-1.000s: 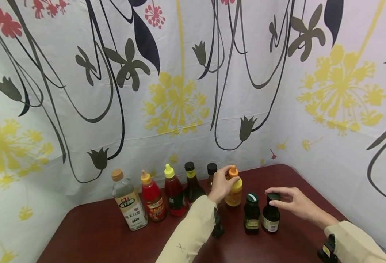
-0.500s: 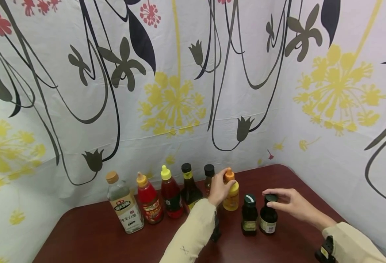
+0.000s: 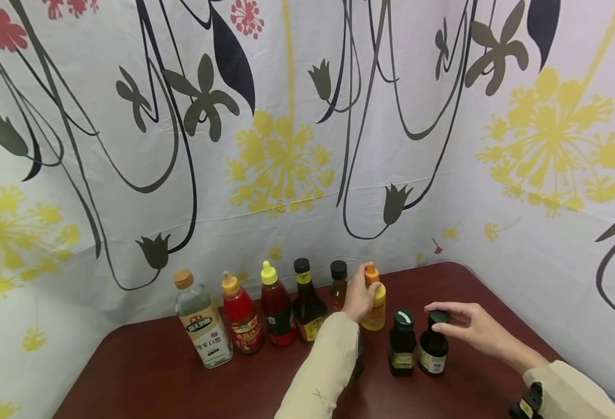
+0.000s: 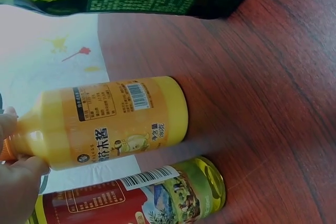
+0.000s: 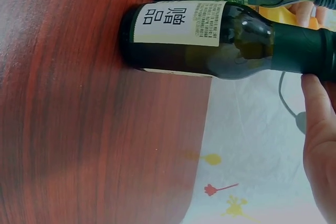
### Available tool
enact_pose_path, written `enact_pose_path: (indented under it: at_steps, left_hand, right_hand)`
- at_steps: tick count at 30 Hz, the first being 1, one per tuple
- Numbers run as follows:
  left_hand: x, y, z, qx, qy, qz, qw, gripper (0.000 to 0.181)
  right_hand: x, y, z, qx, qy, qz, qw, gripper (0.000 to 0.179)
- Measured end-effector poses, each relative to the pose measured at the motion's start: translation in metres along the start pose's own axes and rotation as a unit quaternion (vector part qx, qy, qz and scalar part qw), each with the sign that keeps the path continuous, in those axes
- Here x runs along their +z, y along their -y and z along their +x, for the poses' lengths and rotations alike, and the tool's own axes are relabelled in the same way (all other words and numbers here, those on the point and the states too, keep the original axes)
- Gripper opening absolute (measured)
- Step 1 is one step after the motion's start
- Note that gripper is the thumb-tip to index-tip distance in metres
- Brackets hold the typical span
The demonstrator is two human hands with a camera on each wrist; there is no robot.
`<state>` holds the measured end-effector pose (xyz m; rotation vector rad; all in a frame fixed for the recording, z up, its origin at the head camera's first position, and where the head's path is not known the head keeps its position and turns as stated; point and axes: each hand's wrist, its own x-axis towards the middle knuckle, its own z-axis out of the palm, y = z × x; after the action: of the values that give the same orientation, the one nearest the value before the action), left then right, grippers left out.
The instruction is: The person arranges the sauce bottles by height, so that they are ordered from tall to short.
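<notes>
My left hand (image 3: 358, 298) grips the neck of a yellow mustard squeeze bottle (image 3: 375, 314) with an orange nozzle cap. In the left wrist view, finger and thumb lie on either side of that mustard bottle (image 4: 115, 121), which stands upright on the table. With fingers and thumb at its dark green neck and cap, my right hand (image 3: 472, 327) holds a small dark glass bottle (image 3: 433, 352); its white label shows in the right wrist view. Between the hands stands another dark green bottle (image 3: 402, 343) with a white-marked green cap, close beside the held one.
Left along the dark red table (image 3: 145, 372) stand a clear white-vinegar bottle (image 3: 205, 331), a red sauce bottle (image 3: 243, 320), a yellow-capped sauce bottle (image 3: 277, 308) and a dark bottle (image 3: 309, 308). A black-capped bottle (image 3: 339, 279) is partly hidden by my left hand. Patterned cloth (image 3: 265, 233) hangs behind.
My left forearm has swung slightly right, showing more of the dark bottle's label. Both hands stay at the same bottles; the head view has shifted a little.
</notes>
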<state>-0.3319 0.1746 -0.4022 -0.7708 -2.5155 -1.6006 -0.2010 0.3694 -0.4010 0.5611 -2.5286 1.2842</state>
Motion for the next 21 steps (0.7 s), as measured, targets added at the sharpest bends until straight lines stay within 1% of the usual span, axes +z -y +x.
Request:
enact_pose_path:
  at_steps: [2,5,8,11,17,21]
  left_hand:
    - [0.001,0.000,-0.001,-0.005,0.004,-0.001,1.0000,0.041]
    - [0.000,0.001,-0.001,-0.003,0.005,0.003,1.0000,0.041]
    - [-0.002,0.000,-0.002,-0.007,0.004,0.005,1.0000,0.042]
    - [-0.002,0.000,-0.004,-0.007,0.002,0.004,1.0000,0.044]
    - [-0.001,0.001,-0.005,0.010,0.000,-0.004,0.9999,0.045]
    - [0.000,0.001,-0.004,-0.001,0.002,-0.012,0.9999,0.046]
  right_hand:
    - [0.001,0.001,-0.001,-0.004,-0.004,-0.003,1.0000,0.029]
    - [0.002,0.002,-0.001,-0.009,-0.006,0.000,0.9999,0.029]
    - [0.001,0.004,-0.001,-0.006,0.003,0.010,0.9999,0.029]
    - [-0.001,0.009,0.001,0.002,0.024,0.010,0.9997,0.029]
    - [-0.010,0.023,0.008,0.022,0.066,-0.050,0.9964,0.032]
    - [-0.014,0.034,0.014,0.026,0.077,-0.072,0.9941,0.036]
